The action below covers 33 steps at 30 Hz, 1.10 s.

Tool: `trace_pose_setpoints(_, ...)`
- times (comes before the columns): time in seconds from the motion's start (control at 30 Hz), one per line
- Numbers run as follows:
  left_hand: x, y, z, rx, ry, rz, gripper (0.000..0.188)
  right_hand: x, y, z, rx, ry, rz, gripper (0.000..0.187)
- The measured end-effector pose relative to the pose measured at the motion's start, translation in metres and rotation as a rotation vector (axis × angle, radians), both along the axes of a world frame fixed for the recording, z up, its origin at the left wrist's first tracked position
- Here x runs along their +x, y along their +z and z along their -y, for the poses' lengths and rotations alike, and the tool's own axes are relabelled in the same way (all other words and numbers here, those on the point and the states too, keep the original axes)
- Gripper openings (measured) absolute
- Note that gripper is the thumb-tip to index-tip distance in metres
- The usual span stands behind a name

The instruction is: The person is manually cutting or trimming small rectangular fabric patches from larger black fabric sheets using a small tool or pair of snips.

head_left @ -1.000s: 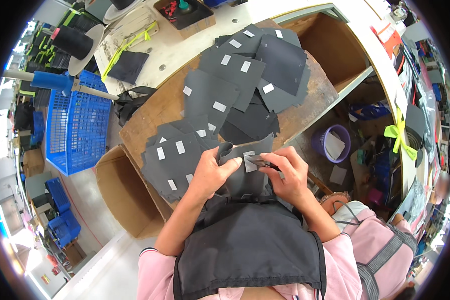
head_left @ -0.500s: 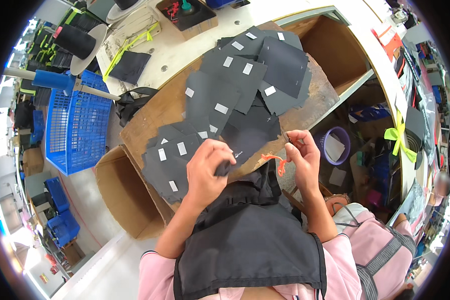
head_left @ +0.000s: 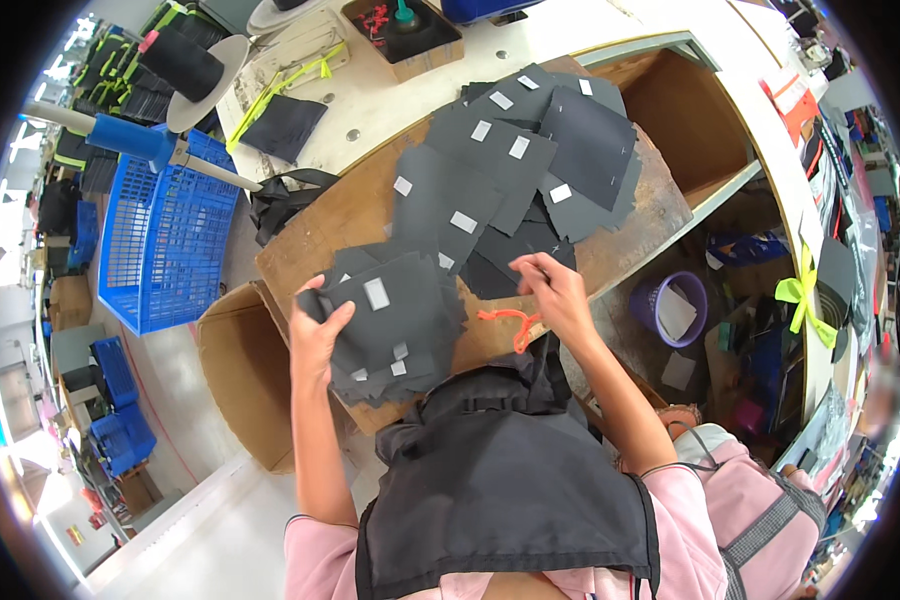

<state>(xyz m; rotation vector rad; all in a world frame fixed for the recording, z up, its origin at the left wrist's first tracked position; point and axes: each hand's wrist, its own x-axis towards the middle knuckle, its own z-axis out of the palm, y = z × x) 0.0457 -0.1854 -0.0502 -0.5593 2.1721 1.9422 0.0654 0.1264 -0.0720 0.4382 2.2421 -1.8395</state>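
Observation:
My left hand (head_left: 317,335) is closed on the edge of a dark fabric piece (head_left: 400,310) that bears a white label. That piece lies over a stack of similar labelled pieces on the left of the brown board. My right hand (head_left: 558,305) is closed in a pinch by the black pieces (head_left: 505,262) at the board's middle. A small dark thing shows at its fingertips, its kind mostly hidden. An orange cord (head_left: 510,322) hangs beside the hand. More dark grey pieces with white labels (head_left: 450,190) lie overlapped beyond both hands.
The brown board (head_left: 660,195) lies across an open cardboard box (head_left: 245,385). A blue basket (head_left: 155,260) stands at left, and a purple bin (head_left: 682,285) at right. On the white table (head_left: 390,100) is a tray (head_left: 410,45) with a green-topped thing. A person in pink sits at right.
My left hand has moved left and carries a labelled fabric piece onto the left stack. My right hand has shifted left toward the black pieces, the orange cord with it.

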Motion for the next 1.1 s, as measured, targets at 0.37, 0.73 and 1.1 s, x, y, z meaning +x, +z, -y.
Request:
trace_pose_setpoints(0.37, 0.04, -0.089, -0.005, -0.976, -0.089, -0.185, 0.075, -0.081, -0.072, 0.085, -0.555, -0.429, 0.279, 0.026)
trace_pose_setpoints(0.73, 0.042, -0.089, 0.004, -1.035, -0.152, -0.159, 0.065, -0.101, -0.05, 0.03, 0.449, -0.118, -0.299, 0.013)
trace_pose_setpoints(1.1, -0.067, 0.052, -0.107, -0.443, -0.344, -0.828, 0.069, -0.036, 0.103, -0.051, 0.632, 0.264, -0.566, 0.02)
